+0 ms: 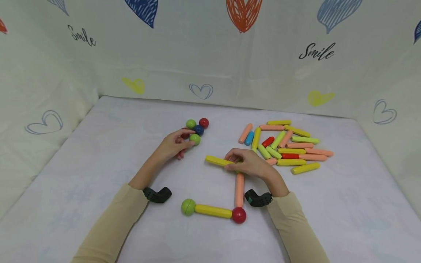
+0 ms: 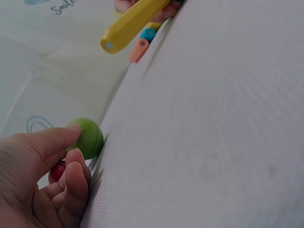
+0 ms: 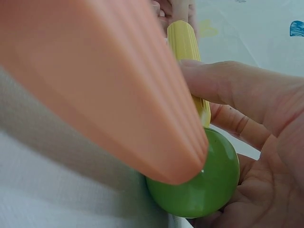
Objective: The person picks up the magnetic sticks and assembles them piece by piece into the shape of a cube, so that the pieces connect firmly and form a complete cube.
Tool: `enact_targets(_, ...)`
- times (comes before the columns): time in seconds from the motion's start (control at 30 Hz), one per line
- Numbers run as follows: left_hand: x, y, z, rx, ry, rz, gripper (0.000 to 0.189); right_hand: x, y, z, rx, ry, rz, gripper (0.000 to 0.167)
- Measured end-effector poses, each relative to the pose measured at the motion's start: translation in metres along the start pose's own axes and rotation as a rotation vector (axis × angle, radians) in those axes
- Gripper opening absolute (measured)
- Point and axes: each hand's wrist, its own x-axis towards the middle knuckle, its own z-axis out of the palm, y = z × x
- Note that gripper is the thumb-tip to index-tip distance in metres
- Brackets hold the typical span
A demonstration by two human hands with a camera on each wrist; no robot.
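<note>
My left hand (image 1: 172,144) pinches a green ball (image 2: 86,137) between thumb and fingers, beside a small cluster with a blue ball (image 1: 198,130) and a red ball (image 1: 204,123). My right hand (image 1: 251,164) grips a yellow stick (image 1: 217,160), whose free end points left toward the other hand. In the right wrist view that stick meets a second green ball (image 3: 199,197), which also joins an orange-pink stick (image 1: 239,190). That stick runs down to a red corner ball (image 1: 239,215). From there another yellow stick (image 1: 213,211) leads to a green end ball (image 1: 188,207).
Several loose sticks in yellow, orange-pink, red and light green lie at the right, such as a yellow one (image 1: 305,168). A short blue stick (image 1: 249,138) lies at their left side. A white patterned curtain (image 1: 273,65) hangs behind the white table (image 1: 131,113).
</note>
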Motion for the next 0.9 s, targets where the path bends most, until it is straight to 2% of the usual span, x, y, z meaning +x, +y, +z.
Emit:
enact_targets(0.2, 0.0003, 0.0005, 0.0014, 0.055, 0.005, 0.016, 0.041, 0.0009, 0.0021, -0.0001, 0.007, -0.001, 0.005, 0.025)
enact_targets(0.6, -0.0010, 0.0008, 0.0017, 0.071, 0.028, 0.019, 0.037, 0.0006, 0.0013, 0.0004, -0.014, 0.010, -0.004, 0.024)
enact_targets(0.9, -0.0024, 0.0010, 0.0008, 0.069, -0.013, 0.016, 0.040, -0.0002, 0.0009, -0.0001, 0.005, 0.004, -0.001, 0.025)
